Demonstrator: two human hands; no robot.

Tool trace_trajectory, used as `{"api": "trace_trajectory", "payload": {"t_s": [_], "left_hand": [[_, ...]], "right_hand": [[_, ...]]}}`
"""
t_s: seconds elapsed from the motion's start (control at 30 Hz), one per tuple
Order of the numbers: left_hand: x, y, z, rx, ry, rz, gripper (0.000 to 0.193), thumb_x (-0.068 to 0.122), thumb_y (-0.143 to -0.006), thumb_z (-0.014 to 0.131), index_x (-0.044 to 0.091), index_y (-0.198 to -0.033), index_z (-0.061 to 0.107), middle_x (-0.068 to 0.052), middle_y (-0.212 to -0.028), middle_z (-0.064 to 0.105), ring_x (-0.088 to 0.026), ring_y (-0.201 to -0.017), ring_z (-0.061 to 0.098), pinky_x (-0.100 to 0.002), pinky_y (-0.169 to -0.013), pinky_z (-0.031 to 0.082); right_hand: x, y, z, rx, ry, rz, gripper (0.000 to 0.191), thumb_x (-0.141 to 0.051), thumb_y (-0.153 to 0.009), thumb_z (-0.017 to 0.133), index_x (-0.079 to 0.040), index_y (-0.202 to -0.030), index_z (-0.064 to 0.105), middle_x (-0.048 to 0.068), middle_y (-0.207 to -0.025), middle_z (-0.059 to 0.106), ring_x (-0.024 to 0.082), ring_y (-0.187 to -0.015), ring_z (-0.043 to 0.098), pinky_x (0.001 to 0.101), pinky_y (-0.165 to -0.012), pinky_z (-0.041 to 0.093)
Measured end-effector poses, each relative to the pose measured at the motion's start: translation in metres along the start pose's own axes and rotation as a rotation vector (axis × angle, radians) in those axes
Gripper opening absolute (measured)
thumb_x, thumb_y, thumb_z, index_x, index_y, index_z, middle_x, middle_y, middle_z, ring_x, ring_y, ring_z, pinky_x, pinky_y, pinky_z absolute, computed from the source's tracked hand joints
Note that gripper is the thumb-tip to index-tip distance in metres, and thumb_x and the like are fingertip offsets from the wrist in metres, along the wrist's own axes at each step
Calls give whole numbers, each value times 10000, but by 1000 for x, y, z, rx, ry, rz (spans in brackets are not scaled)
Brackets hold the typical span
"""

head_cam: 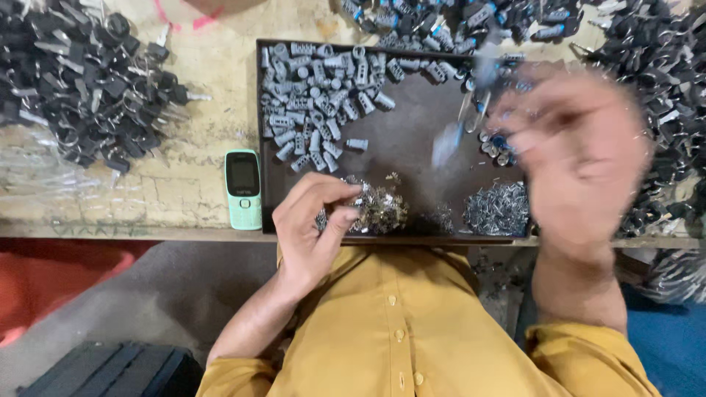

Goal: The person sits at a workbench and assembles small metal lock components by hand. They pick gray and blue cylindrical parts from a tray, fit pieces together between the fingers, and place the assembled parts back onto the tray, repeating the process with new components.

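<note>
Your wooden workbench (198,73) carries the big things first: heaps of black-headed keys (81,81) at far left and far right, and a shallow dark brown rectangular tray (412,132) straight ahead of you. Inside the tray, a spread of small grey metal lock cylinders (316,95) fills the upper left, a bundle of thin silvery pins (498,209) sits at the lower right, and a pile of tiny brass-coloured metal bits (379,209) lies at the near edge. A mint-green push-button phone (243,187) rests just beside the tray's left wall.

Your left hand (312,228) is at the brass-coloured pile, thumb and forefinger pinched narrow on what looks like one of those bits. Your right hand (577,158) is blurred over the tray's right side; a pale, smeared part shows near it, but I cannot tell whether you grip it.

The likely slip: such tiny bits could drop from a narrow pinch, and a fast right hand could scatter the pins.
</note>
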State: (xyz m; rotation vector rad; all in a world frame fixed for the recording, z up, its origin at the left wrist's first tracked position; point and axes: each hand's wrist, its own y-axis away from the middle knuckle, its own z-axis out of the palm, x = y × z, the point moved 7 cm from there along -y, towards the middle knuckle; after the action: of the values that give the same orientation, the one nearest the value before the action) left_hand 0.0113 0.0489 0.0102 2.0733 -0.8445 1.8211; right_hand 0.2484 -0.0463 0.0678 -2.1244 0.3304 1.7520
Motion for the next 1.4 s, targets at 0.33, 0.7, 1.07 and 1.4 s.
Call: {"api": "trace_trajectory", "payload": {"t_s": [0.33,0.7,1.07,1.4], "left_hand": [[-25,8,-7,38,76,-61,139,134,-1021,674,-1,-1003,703,-85,-921,686,-174,-850,653,-287,-770,513],[-30,-5,4,-22,120,-103,142,140,-1026,680,0,-1018,701,-77,-917,675,-151,-817,643,-271,-743,516],[-67,15,68,-432,681,-585,155,123,-933,746,-17,-977,697,-45,-871,640,-93,-682,598,-256,-583,482],[-39,18,103,-595,330,-297,89,102,-951,685,32,-994,651,-42,-879,622,-129,-788,610,-286,-685,490]], "right_hand": [[45,-4,90,-318,875,-169,182,-68,-852,778,-110,-1028,761,55,-991,628,266,-894,612,405,-783,456],[72,-9,94,-352,881,-173,167,-69,-771,795,-86,-917,717,58,-960,622,283,-831,587,408,-737,436],[30,57,72,-46,494,-389,219,104,-788,803,14,-956,695,132,-972,668,260,-818,684,343,-701,564],[62,102,28,-50,342,-170,267,51,-827,811,-48,-1028,667,110,-1005,700,213,-834,694,303,-725,566]]}}
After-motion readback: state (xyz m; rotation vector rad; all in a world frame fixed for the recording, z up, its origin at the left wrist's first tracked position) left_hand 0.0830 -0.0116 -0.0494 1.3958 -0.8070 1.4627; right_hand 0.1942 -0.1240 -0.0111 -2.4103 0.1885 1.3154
